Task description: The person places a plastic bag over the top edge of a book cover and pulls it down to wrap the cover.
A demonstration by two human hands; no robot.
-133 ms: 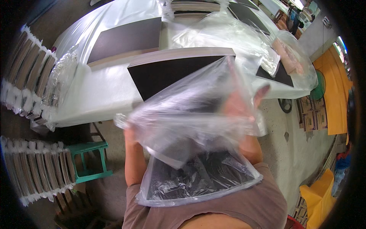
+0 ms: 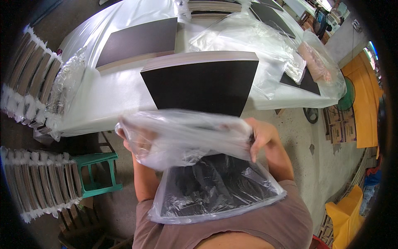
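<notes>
A crumpled clear plastic bag point(image 2: 186, 135), blurred by motion, stretches between my two hands. My left hand point(image 2: 127, 137) grips its left end, the fingers partly covered by the film. At the right end my right hand point(image 2: 263, 135) pinches the bag between thumb and fingers. Just beyond them, a thick stack of black-faced sheets point(image 2: 199, 87) rests at the table's near edge, its pale layered edge facing up. Against my lap lies a black panel covered in clear film point(image 2: 215, 186). The bag hides whether that panel joins the stack.
The table point(image 2: 116, 97) is covered in white plastic. A grey-black stack point(image 2: 139, 41) lies at its far left, loose clear bags point(image 2: 244, 37) at the back right. Wrapped bundles point(image 2: 41, 182) and a green stool point(image 2: 97, 174) stand left; a fan point(image 2: 321, 20) is far right.
The plastic bag has dropped from over the black stack and gathered between my hands. My right hand has come down out of the film, and the stack's front now shows bare.
</notes>
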